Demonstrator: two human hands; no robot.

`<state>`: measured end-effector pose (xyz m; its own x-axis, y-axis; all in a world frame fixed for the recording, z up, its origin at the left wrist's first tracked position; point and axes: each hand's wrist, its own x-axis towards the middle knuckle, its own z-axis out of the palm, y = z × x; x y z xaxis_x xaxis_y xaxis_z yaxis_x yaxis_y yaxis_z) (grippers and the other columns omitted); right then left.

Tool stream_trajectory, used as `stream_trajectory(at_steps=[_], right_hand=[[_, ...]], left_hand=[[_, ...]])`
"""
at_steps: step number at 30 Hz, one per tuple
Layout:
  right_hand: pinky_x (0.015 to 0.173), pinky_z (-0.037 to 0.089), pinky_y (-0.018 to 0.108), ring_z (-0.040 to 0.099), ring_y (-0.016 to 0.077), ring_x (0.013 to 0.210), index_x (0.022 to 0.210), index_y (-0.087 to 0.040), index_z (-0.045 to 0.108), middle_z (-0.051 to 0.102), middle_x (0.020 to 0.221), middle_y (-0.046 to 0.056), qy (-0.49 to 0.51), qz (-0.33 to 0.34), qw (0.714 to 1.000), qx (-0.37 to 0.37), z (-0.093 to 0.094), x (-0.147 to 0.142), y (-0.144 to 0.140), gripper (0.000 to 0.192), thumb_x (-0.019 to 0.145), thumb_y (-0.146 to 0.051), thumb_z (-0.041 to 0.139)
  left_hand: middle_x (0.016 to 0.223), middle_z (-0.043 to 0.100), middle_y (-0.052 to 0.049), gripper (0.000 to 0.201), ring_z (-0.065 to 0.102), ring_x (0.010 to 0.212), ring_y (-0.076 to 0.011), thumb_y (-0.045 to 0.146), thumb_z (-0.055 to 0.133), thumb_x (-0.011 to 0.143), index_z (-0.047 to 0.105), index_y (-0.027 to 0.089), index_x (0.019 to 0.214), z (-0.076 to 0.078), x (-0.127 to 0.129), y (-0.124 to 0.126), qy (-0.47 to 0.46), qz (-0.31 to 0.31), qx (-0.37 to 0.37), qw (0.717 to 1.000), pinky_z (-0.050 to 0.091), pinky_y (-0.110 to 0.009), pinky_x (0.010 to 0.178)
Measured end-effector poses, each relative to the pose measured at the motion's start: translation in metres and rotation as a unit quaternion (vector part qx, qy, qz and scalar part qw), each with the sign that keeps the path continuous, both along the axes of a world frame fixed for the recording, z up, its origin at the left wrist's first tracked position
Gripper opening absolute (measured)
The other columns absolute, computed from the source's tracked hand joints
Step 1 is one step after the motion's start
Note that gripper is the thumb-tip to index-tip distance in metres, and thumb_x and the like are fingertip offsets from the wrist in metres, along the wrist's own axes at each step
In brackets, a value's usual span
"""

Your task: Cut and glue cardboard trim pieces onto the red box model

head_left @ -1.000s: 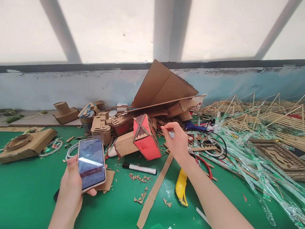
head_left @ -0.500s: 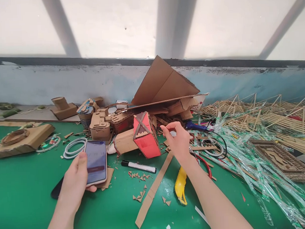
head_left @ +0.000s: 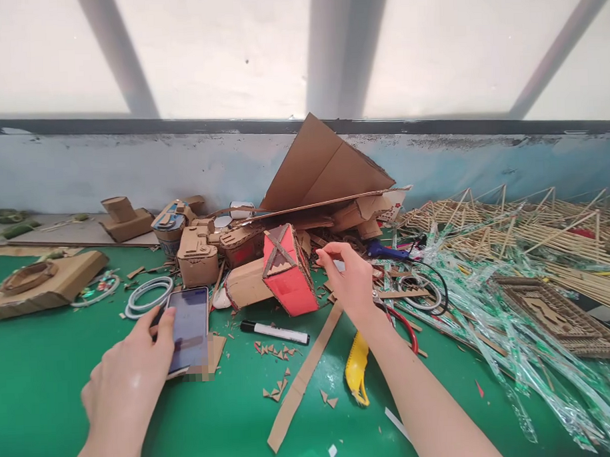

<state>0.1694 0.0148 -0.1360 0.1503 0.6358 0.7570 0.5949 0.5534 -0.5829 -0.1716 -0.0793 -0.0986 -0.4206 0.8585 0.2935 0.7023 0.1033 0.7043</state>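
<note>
My left hand (head_left: 127,368) is closed on the left edge of a smartphone (head_left: 189,329), its thumb along the side and its screen facing up. Small brown cardboard (head_left: 217,355) shows beside the phone's lower right edge. With thumb and forefinger pinched together, my right hand (head_left: 351,280) hovers just right of a red cardboard box (head_left: 289,276). Anything in that pinch is too small to make out. Below lie a capped marker (head_left: 274,332), a cardboard strip (head_left: 304,378) and a yellow-handled cutter (head_left: 357,370).
Cardboard models (head_left: 198,252) and a large cardboard sheet (head_left: 327,161) crowd the back by the wall. A coiled white cable (head_left: 148,297) lies left. On the right are clear plastic wrappers (head_left: 488,322), wooden sticks (head_left: 560,226) and a blue glue gun (head_left: 388,251). Cardboard scraps (head_left: 278,389) litter the green tabletop.
My left hand has shifted its grip to the phone's left edge, and the phone sits slightly lower. The dark object beneath that hand is now mostly covered. My right hand keeps its pinch.
</note>
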Motion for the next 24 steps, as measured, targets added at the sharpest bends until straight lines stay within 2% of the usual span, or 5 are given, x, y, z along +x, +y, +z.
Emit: stream_trajectory(at_steps=[7, 9, 15, 20, 24], right_hand=[[0.080, 0.061, 0.033, 0.081, 0.0214, 0.091, 0.108, -0.026, 0.067, 0.083, 0.101, 0.005, -0.011, 0.009, 1.000, 0.002, 0.003, -0.002, 0.000, 0.022, 0.108, -0.044, 0.055], [0.081, 0.061, 0.033, 0.081, 0.0215, 0.092, 0.108, -0.026, 0.067, 0.083, 0.101, 0.005, -0.011, 0.009, 1.000, -0.001, 0.003, -0.004, -0.002, 0.021, 0.108, -0.043, 0.054], [0.075, 0.062, 0.032, 0.082, 0.0209, 0.085, 0.107, -0.028, 0.064, 0.085, 0.103, 0.003, -0.012, 0.012, 1.000, 0.001, 0.006, -0.004, -0.005, 0.016, 0.108, -0.040, 0.054], [0.067, 0.060, 0.031, 0.080, 0.0213, 0.075, 0.103, -0.029, 0.066, 0.083, 0.092, 0.003, 0.028, 0.002, 1.000, -0.005, 0.017, -0.005, -0.012, 0.016, 0.105, -0.040, 0.055], [0.065, 0.062, 0.031, 0.077, 0.0201, 0.066, 0.095, -0.028, 0.062, 0.078, 0.073, -0.001, 0.171, 0.094, 0.980, -0.048, 0.031, -0.013, -0.026, 0.020, 0.100, -0.047, 0.065]], left_hand=[[0.074, 0.077, -0.004, 0.059, 0.069, 0.063, -0.0322, 0.070, 0.036, 0.100, 0.080, 0.032, 0.106, 0.054, 0.035, -0.009, 0.217, 0.101, -0.034, 0.970, 0.043, -0.033, 0.053], [0.087, 0.082, 0.002, 0.050, 0.079, 0.093, -0.0310, 0.066, 0.040, 0.104, 0.077, 0.034, 0.110, 0.073, 0.057, -0.006, 0.147, 0.046, 0.061, 0.986, 0.054, -0.033, 0.064], [0.075, 0.080, 0.005, 0.040, 0.076, 0.059, -0.0144, 0.056, 0.055, 0.106, 0.081, 0.026, 0.100, 0.112, 0.140, 0.017, -0.019, -0.238, 0.220, 0.946, 0.060, -0.023, 0.056], [0.099, 0.086, 0.001, 0.044, 0.078, 0.068, -0.0108, 0.024, 0.037, 0.112, 0.056, 0.026, 0.152, 0.077, 0.162, 0.041, 0.102, -0.467, 0.289, 0.829, 0.062, -0.020, 0.067], [0.134, 0.077, -0.009, 0.052, 0.081, 0.101, -0.0152, 0.008, 0.036, 0.107, 0.049, 0.028, 0.154, 0.031, 0.146, 0.048, 0.116, -0.465, 0.372, 0.795, 0.066, -0.026, 0.084]])
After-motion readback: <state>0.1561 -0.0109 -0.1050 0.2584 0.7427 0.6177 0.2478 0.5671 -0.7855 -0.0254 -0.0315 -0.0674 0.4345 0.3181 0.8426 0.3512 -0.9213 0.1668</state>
